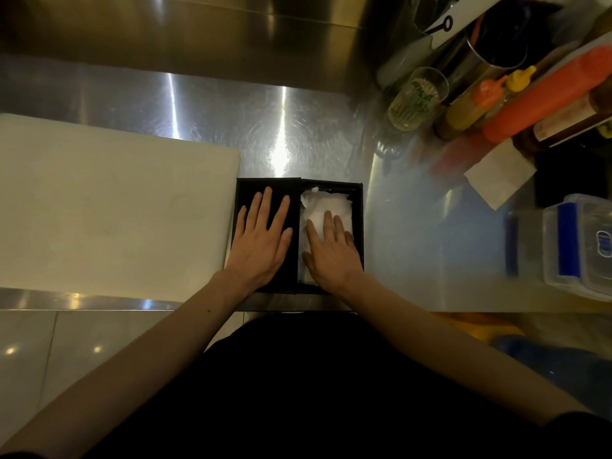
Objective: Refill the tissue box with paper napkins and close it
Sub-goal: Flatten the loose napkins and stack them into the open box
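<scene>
Head view: the right hand [331, 256] is lying flat, fingers straight, pressing the paper napkins [326, 207] into the right half of the black tissue box [359, 210]. The left hand [261, 240] is resting spread on what looks like its open lid [246, 193], near the desk's [414, 243] front edge. The napkins are looking soft and springy; the stiff lid is probably best gripped at its outer edge.

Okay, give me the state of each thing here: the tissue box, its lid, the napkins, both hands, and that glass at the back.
Tissue box, open on the counter.
Lid, folded out flat, left of the box.
Napkins, stacked in the box, far edge ruffled.
Left hand, flat on the lid, fingers straight.
Right hand, flat, pressing the napkins.
Glass, standing.
</scene>
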A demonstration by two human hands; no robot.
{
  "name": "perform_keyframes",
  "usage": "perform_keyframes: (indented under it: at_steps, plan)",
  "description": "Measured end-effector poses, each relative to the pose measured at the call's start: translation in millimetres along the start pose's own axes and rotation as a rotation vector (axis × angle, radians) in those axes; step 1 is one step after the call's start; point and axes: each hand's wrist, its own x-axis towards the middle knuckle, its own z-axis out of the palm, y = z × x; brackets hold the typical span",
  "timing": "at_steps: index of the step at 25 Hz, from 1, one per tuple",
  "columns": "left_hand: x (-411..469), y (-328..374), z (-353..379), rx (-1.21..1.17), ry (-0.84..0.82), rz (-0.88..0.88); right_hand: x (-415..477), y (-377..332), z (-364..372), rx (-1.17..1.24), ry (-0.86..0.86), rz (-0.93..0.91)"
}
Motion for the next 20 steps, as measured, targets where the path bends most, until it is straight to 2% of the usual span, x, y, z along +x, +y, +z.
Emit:
perform_keyframes:
  at_steps: [6, 12, 17, 20]
  plan:
    - [-0.6, -2.3, -0.2, -0.011, -0.006, 0.0, -5.7, -0.7, -7.2, 0.071, 0.067, -0.016]
    - [-2.2, -1.1, -4.0, -0.082, -0.006, -0.017, -29.2, 17.0, -34.3, 0.387, 0.265, -0.093]
    - [-1.0, 9.4, -8.4, -0.117, 0.009, -0.046, -41.7, 68.1, -45.7, 0.65, 0.439, 0.031]
    - [8.9, 31.3, -8.7, -0.121, 0.014, -0.012, -47.3, 113.4, -44.0, 0.678, 0.512, 0.1]
